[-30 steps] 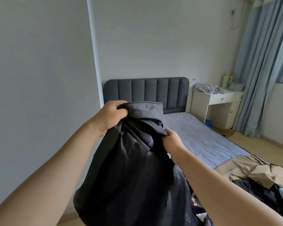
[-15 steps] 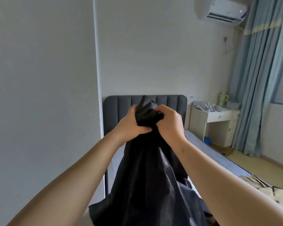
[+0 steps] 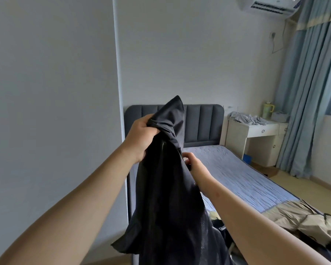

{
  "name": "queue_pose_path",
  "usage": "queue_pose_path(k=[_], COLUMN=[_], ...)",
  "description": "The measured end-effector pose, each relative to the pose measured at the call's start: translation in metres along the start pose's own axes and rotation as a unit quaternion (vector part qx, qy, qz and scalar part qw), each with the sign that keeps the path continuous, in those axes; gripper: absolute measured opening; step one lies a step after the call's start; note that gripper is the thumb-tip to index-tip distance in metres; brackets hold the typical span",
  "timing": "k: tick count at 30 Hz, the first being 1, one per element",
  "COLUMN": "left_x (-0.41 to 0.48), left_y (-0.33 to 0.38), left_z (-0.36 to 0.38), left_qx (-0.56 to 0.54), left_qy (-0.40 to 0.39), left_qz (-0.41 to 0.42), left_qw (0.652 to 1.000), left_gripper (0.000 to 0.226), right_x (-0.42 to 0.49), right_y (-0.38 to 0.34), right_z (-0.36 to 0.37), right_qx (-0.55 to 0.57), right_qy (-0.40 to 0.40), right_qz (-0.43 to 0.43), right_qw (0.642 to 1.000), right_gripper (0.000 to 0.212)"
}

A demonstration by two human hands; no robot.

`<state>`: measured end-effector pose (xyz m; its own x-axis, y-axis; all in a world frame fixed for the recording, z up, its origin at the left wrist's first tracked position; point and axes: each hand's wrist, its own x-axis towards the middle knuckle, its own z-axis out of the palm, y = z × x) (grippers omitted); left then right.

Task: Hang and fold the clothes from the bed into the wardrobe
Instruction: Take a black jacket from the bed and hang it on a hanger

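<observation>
A black mesh-lined garment point(image 3: 168, 192) hangs in front of me over the near end of the bed point(image 3: 237, 175). My left hand point(image 3: 141, 134) grips its bunched top edge at headboard height. Lower down, my right hand point(image 3: 194, 165) pinches the garment's right edge, fingers curled into the cloth. More clothes lie on the bed at the lower right: a khaki garment point(image 3: 302, 219) and dark pieces beneath it. The wardrobe is not in view.
A grey wall panel point(image 3: 52, 111) fills the left. A dark padded headboard point(image 3: 201, 125) stands at the back. A white desk point(image 3: 256, 136) with grey cloth and a green jug sits right of it, beside blue curtains point(image 3: 310, 96). An air conditioner point(image 3: 269, 4) hangs above.
My hands were together at the garment's top; now the right hand has slid down its right edge while the left still holds the top. The view has shifted, showing more of the bed.
</observation>
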<state>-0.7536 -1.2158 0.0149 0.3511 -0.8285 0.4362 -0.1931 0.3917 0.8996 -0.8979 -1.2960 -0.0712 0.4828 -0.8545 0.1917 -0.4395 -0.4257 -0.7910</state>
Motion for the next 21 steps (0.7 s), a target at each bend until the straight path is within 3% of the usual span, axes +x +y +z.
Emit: queue_pose_path(k=[2,3,5,9,13,17,21], left_x=[-0.003,-0.004,-0.008,-0.013,-0.026,-0.046,-0.060], left_y=[-0.001,-0.002,-0.005,-0.016,-0.033,-0.045,-0.042], left_z=[-0.012,-0.016,-0.036,-0.071,-0.104,-0.106,-0.089], left_qx=[-0.011,-0.012,0.026,0.128,0.213,0.216,0.164], left_qy=[0.018,0.030,0.054,0.107,0.109,0.065,0.029], left_qz=[-0.013,-0.022,-0.037,-0.078,-0.168,-0.176,-0.200], left_qw=[1.000,0.999,0.998,0.983,0.956,0.958,0.966], left_gripper=[0.053,0.050,0.042,0.027,0.047,0.063,0.027], right_x=[0.000,-0.002,-0.002,-0.004,-0.003,-0.007,-0.016], right_y=[0.000,0.001,0.000,-0.014,-0.047,-0.080,-0.085], right_z=[0.008,0.009,0.022,0.036,0.037,0.030,0.030], right_qx=[-0.081,-0.101,-0.086,0.012,0.151,0.198,0.139], right_qy=[-0.022,-0.020,-0.007,0.044,0.081,0.075,0.038], right_qz=[0.025,0.037,0.034,0.018,0.000,-0.051,-0.062], right_qw=[0.996,0.994,0.996,0.999,0.985,0.976,0.988], right_gripper=[0.013,0.015,0.030,0.035,0.040,0.040,0.039])
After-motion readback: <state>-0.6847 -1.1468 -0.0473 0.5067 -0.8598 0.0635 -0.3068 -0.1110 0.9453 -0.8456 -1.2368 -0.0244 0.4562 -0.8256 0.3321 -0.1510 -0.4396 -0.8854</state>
